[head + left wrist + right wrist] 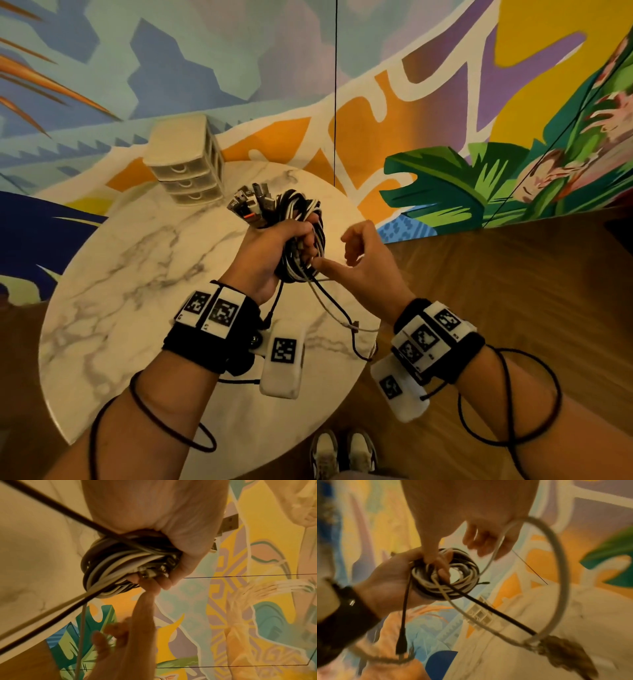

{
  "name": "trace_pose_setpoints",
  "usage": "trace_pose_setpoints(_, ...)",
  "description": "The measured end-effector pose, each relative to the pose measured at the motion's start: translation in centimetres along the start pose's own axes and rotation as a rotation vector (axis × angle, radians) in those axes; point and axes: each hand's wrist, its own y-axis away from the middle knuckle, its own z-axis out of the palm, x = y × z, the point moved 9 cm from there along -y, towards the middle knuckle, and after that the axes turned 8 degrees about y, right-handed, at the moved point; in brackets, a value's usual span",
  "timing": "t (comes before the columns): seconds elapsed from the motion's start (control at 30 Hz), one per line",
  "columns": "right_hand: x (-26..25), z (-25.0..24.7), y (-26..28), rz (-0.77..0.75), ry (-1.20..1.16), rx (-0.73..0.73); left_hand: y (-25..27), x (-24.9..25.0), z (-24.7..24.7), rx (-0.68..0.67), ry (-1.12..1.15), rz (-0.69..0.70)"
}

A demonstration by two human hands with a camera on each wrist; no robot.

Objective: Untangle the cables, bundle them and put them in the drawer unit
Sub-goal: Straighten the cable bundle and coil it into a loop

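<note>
My left hand (274, 246) grips a coil of black and white cables (301, 212) above the marble table (137, 274). Several plugs (250, 205) stick out of the top of the fist. The right hand (356, 253) is just right of the coil, its straight thumb (322, 264) touching the coil's lower edge and its fingers loosely curled around nothing. A black tail (342, 315) and a grey tail (329, 301) hang loose from the coil (453, 577). A black plug (401, 645) dangles below the left hand (390, 577). The cream drawer unit (185, 164) has all drawers closed.
The round table stands against a painted wall (445, 102); the drawer unit sits at its far left edge. Wooden floor (496, 274) lies to the right, and my shoes (342, 452) are at the table's near edge. Black sensor cords wrap both forearms.
</note>
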Motion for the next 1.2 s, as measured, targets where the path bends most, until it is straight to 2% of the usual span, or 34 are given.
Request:
trace_pose_setpoints(0.1, 1.9, 2.8, 0.6, 0.05, -0.026, -0.278, 0.1, -0.1, 0.4, -0.058, 0.001, 0.004)
trace_pose_setpoints(0.27, 3.6, 5.8, 1.0, 0.167, -0.216, -0.529, 0.8, -0.1, 1.4, -0.163, 0.036, 0.023)
trace_pose_setpoints(0.37, 2.9, 8.5, 3.3, 0.145, -0.184, -0.816, 1.2, -0.1, 2.1, -0.235, 0.082, 0.014)
trace_pose_setpoints(0.43, 2.7, 9.3, 3.8, 0.14, -0.107, -0.89, 1.7, 0.0, 2.4, -0.283, 0.101, -0.005)
trace_pose_setpoints(0.57, 4.2, 8.3, 0.9, -0.014, 0.362, -0.836, 3.0, 0.4, 2.8, -0.46, 0.054, -0.027)
trace_pose_setpoints(0.67, 5.3, 6.7, -1.6, -0.037, 0.535, -0.801, 4.1, 0.5, 3.1, -0.55, -0.151, -0.007)
trace_pose_setpoints(0.73, 5.4, 5.8, -2.8, -0.025, 0.593, -0.793, 4.4, 0.4, 2.8, -0.525, -0.258, 0.003)
trace_pose_setpoints(0.87, 6.1, 4.1, -2.9, -0.006, 0.568, -0.744, 3.7, 2.1, 1.1, -0.398, -0.223, 0.075)
trace_pose_setpoints(1.03, 14.4, 0.8, -0.8, 0.176, 0.741, -0.615, 2.7, 4.8, -0.7, -0.289, -0.283, 0.162)
trace_pose_setpoints(1.2, 21.0, -3.7, 0.6, 0.327, 0.966, -0.495, 2.5, 5.3, 0.5, -0.225, -0.411, 0.238)
